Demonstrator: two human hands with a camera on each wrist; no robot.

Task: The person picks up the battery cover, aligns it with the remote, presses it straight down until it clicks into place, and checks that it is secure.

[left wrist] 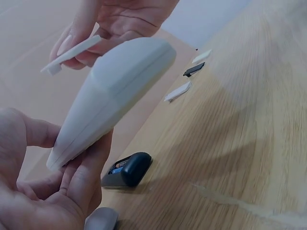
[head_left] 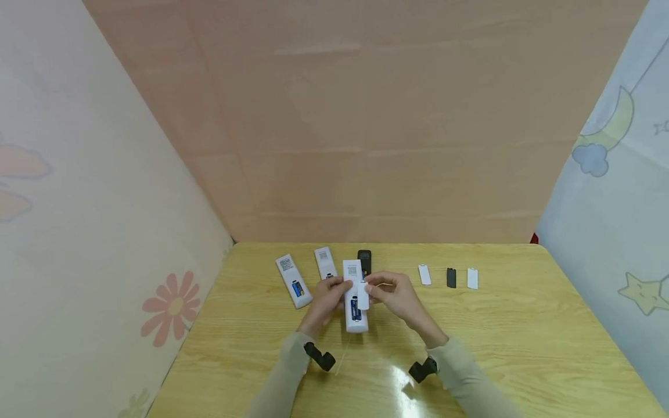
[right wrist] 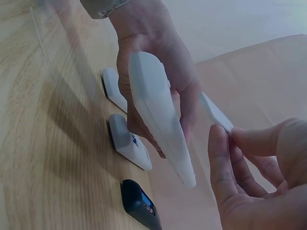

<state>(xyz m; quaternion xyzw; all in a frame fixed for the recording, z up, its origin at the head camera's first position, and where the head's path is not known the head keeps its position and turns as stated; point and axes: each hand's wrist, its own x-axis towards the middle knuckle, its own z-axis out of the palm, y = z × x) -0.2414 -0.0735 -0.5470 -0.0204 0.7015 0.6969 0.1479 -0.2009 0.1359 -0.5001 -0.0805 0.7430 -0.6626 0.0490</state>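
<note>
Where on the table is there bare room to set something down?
Bare table lies right of the loose covers, and between the left sleeve and the left edge. It is crowded around the left hand, right hand and remotes.

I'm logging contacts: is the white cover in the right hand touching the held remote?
Apart: the right wrist view shows a gap, with backdrop visible, between the cover and the remote.
</note>
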